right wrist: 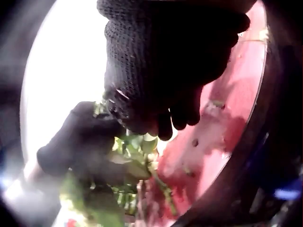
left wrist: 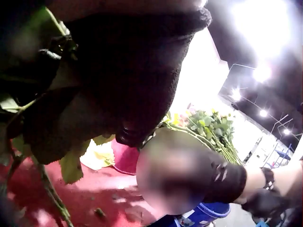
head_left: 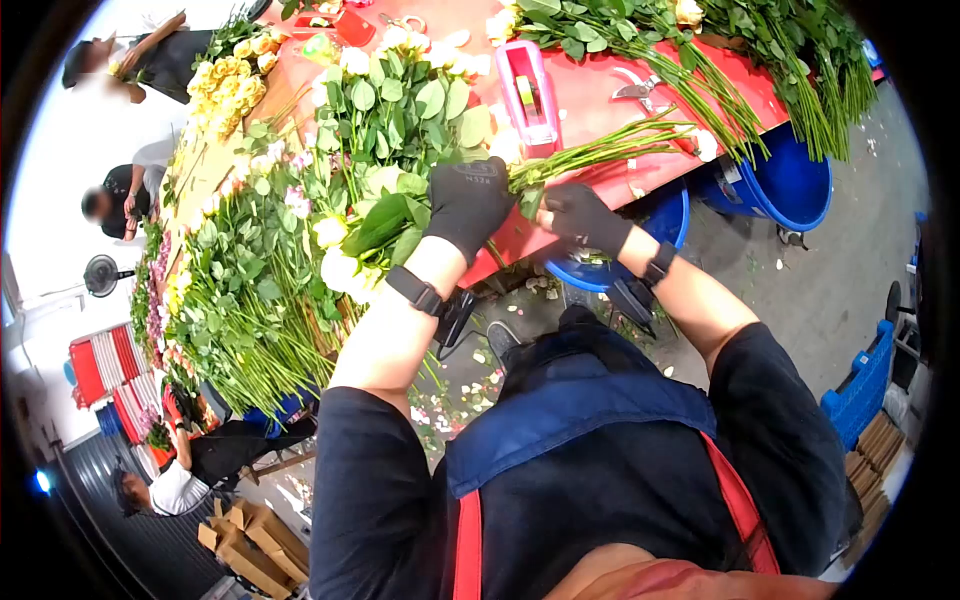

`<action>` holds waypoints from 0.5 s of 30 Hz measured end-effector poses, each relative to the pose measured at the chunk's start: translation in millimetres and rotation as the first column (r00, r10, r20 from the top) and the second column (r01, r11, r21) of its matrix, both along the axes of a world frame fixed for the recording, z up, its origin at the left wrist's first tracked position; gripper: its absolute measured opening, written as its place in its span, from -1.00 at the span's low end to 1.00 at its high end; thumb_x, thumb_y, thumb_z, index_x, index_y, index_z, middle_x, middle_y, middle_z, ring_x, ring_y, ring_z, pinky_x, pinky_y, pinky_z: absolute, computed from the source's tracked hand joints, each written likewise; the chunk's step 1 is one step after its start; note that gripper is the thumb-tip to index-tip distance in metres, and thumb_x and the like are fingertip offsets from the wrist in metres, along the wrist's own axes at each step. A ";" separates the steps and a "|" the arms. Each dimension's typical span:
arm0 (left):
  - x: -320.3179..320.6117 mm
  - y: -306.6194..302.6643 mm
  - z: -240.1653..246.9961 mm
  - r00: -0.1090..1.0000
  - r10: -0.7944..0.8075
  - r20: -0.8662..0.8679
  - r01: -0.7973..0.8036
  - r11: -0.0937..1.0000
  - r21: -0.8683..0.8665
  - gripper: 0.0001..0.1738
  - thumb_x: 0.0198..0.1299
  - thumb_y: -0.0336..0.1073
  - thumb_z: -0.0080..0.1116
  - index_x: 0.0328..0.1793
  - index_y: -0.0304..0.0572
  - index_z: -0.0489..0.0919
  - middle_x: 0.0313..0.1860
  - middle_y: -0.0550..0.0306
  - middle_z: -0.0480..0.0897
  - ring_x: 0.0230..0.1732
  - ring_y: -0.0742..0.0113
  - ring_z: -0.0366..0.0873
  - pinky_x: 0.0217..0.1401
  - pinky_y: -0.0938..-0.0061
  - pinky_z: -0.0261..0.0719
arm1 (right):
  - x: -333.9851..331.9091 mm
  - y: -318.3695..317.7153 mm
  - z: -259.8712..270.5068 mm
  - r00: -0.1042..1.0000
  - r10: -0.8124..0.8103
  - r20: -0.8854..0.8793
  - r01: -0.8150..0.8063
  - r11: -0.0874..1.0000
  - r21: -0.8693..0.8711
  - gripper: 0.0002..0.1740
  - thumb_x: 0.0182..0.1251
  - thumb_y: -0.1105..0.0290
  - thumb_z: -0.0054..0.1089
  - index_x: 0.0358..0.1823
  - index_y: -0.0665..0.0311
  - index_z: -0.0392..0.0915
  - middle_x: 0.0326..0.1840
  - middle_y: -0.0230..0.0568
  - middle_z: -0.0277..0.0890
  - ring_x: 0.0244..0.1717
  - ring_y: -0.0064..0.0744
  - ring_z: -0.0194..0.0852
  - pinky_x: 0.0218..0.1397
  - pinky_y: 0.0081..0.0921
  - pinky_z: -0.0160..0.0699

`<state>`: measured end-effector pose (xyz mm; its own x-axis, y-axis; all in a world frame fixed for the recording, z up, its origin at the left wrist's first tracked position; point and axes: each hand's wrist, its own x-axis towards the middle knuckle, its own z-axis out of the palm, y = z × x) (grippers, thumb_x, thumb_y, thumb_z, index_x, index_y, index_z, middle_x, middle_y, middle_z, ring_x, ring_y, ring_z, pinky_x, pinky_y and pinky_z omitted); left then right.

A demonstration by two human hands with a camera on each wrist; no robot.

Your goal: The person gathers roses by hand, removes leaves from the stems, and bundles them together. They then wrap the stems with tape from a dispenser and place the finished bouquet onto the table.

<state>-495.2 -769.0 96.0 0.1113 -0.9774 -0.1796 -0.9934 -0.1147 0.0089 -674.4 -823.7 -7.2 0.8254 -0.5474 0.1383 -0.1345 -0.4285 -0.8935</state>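
In the head view my gloved left hand [head_left: 470,205] grips a bunch of long-stemmed flowers. Its pale cream blooms [head_left: 342,268] and broad leaves lie to the left of the hand, and its green stems [head_left: 600,150] run out to the right over the table. Close beside it, my gloved right hand [head_left: 585,218] has its bare fingertips right at a green leaf [head_left: 532,200] under the stems; I cannot tell whether it pinches that leaf. Leaves [left wrist: 73,163] hang below the dark left glove in the left wrist view. The right wrist view shows fingers [right wrist: 184,111] pointing down near leafy stems [right wrist: 163,189].
The red table [head_left: 590,95] carries a pink tape dispenser [head_left: 528,98], pruning shears [head_left: 637,90] and heaps of flowers [head_left: 250,265]. Blue buckets [head_left: 800,190] stand below its edge. Several people work at the left, near cardboard boxes [head_left: 255,545]. Petals litter the floor.
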 end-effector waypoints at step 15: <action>-18.5 35.0 67.3 0.636 -0.063 -0.769 0.261 0.955 0.138 -0.52 0.33 0.11 -0.04 -0.16 -0.21 0.54 -0.42 -0.16 0.60 -0.35 0.00 0.60 -0.25 0.26 0.50 | -81.0 50.5 121.3 0.981 -0.186 0.045 0.089 0.649 0.756 -0.65 0.35 0.21 0.11 0.04 0.26 0.56 -0.35 -0.35 0.53 -0.44 -0.62 0.39 -0.37 -0.66 0.34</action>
<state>-513.7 -734.0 163.3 -0.3147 -0.8889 -0.3329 -0.6556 -0.0501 0.7534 -755.4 -773.2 114.0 0.7379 -0.6111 -0.2864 -0.0184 0.4060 -0.9137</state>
